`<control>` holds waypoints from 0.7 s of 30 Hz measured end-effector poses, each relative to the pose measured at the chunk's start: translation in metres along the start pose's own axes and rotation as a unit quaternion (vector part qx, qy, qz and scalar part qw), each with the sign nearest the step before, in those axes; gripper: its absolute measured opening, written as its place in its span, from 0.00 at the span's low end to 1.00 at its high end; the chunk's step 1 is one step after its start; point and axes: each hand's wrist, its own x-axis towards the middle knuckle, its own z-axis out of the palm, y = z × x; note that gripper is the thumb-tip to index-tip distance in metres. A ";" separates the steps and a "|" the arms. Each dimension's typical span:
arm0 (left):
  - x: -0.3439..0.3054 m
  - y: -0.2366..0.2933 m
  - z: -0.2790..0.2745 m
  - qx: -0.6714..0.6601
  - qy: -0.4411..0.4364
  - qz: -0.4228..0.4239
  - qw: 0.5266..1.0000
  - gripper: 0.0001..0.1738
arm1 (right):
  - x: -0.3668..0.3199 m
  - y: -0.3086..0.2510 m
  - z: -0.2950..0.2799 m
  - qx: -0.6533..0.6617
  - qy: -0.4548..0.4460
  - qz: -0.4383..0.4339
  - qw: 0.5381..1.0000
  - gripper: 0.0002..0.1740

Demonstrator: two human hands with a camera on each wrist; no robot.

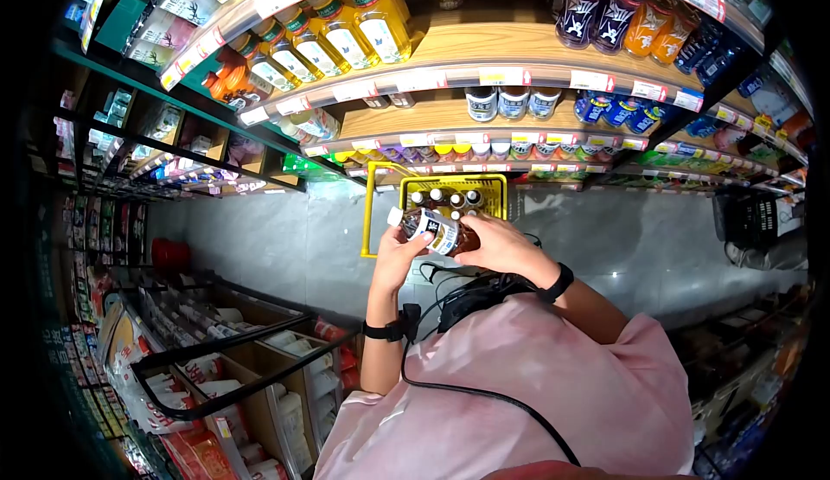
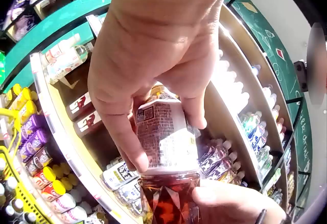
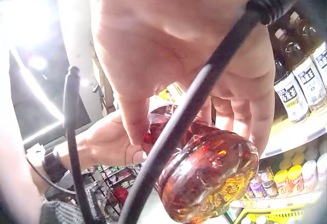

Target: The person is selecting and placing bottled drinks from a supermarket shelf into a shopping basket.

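Both hands hold one bottle of reddish-brown tea (image 1: 443, 233) with a white cap and a printed label, tilted sideways in front of the body. My left hand (image 1: 394, 257) grips it near the cap end, its thumb on the label. At the base end, my right hand (image 1: 500, 245) has thumb and fingers around the clear, faceted lower part. In the left wrist view, small print covers the side of the label (image 2: 162, 137). The bottle's base (image 3: 214, 178) faces the right wrist camera. Below the hands stands a yellow shopping basket (image 1: 503, 188) with several white-capped bottles (image 1: 437, 195) inside.
Ahead are curved store shelves (image 1: 484, 41) with yellow oil-coloured bottles (image 1: 346, 35), dark and orange drinks (image 1: 618, 17) and white-labelled bottles (image 1: 512, 102). The basket's yellow handle (image 1: 367, 212) leans left. A display bin of packets (image 1: 251, 376) stands left of the body. Black cables (image 1: 484, 396) hang across the torso.
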 end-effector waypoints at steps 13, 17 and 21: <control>0.019 -0.057 0.005 -0.196 0.024 -0.014 0.980 0.21 | 0.001 0.001 -0.006 0.005 0.030 -0.005 1.000 0.29; 0.021 -0.031 0.030 -0.088 0.080 -0.029 0.992 0.21 | 0.003 0.005 -0.006 -0.027 0.004 0.037 0.999 0.30; 0.040 -0.014 0.036 0.095 0.016 0.027 0.995 0.22 | 0.003 0.008 -0.012 0.073 -0.023 0.043 0.996 0.34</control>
